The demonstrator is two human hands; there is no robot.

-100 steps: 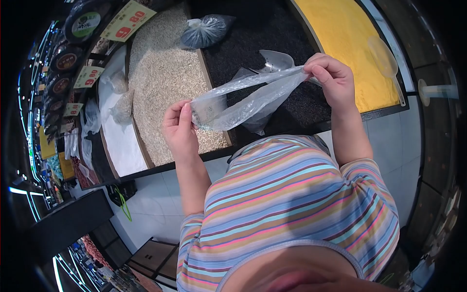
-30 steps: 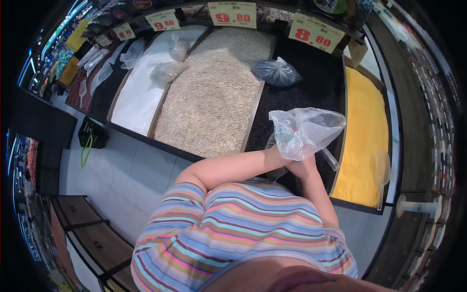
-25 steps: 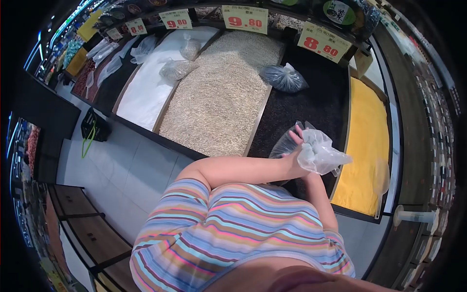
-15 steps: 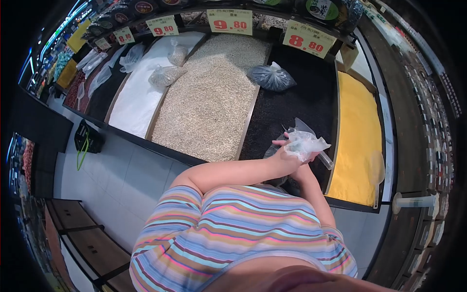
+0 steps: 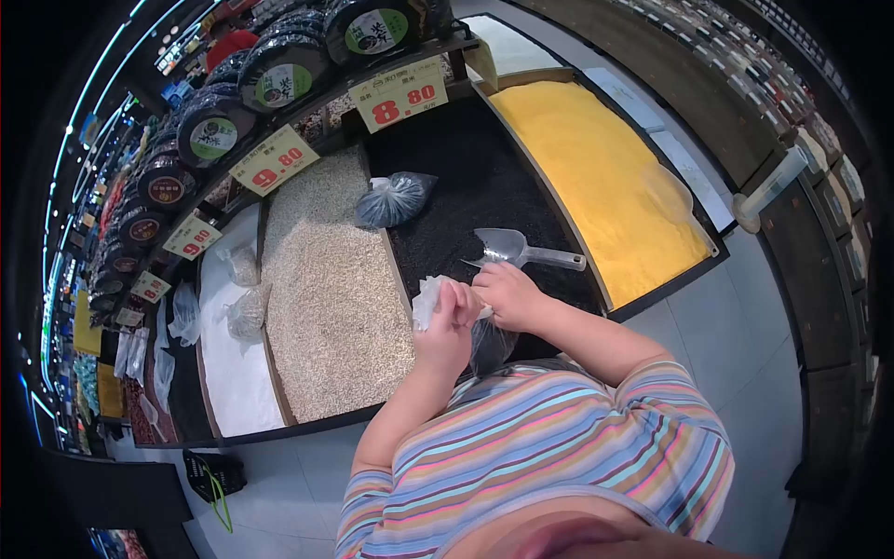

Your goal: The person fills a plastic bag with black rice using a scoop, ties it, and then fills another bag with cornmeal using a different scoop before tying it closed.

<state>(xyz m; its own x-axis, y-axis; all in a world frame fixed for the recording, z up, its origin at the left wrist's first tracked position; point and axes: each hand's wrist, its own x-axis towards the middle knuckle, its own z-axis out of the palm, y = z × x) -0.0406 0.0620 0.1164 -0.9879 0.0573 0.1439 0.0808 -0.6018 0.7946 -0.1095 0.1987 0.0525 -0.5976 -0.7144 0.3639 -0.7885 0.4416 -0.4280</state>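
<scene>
My left hand (image 5: 445,326) is closed around the gathered neck of a clear plastic bag (image 5: 491,347), whose crumpled top (image 5: 426,303) sticks out past the fingers. Dark contents show through the bag's lower part, partly hidden by my hands. Right beside it, my right hand (image 5: 508,296) has its fingers bent at the bag's neck, closed on the plastic. Just beyond my right hand, a clear plastic scoop (image 5: 533,252) lies on the black grain (image 5: 466,154), its handle pointing right. A tied bag of dark grain (image 5: 395,198) rests farther back.
Left of the black grain is a bin of pale grain (image 5: 326,326), then white powdery goods (image 5: 233,377) with small tied bags. Yellow grain (image 5: 582,177) fills the bin at right, with another scoop (image 5: 675,200). Price signs (image 5: 400,93) line the back. A black basket (image 5: 214,473) stands on the floor.
The view has turned to the right. My hands have come nearer my body with the bag and its neck is gathered tighter; the scoop now shows fully beyond them.
</scene>
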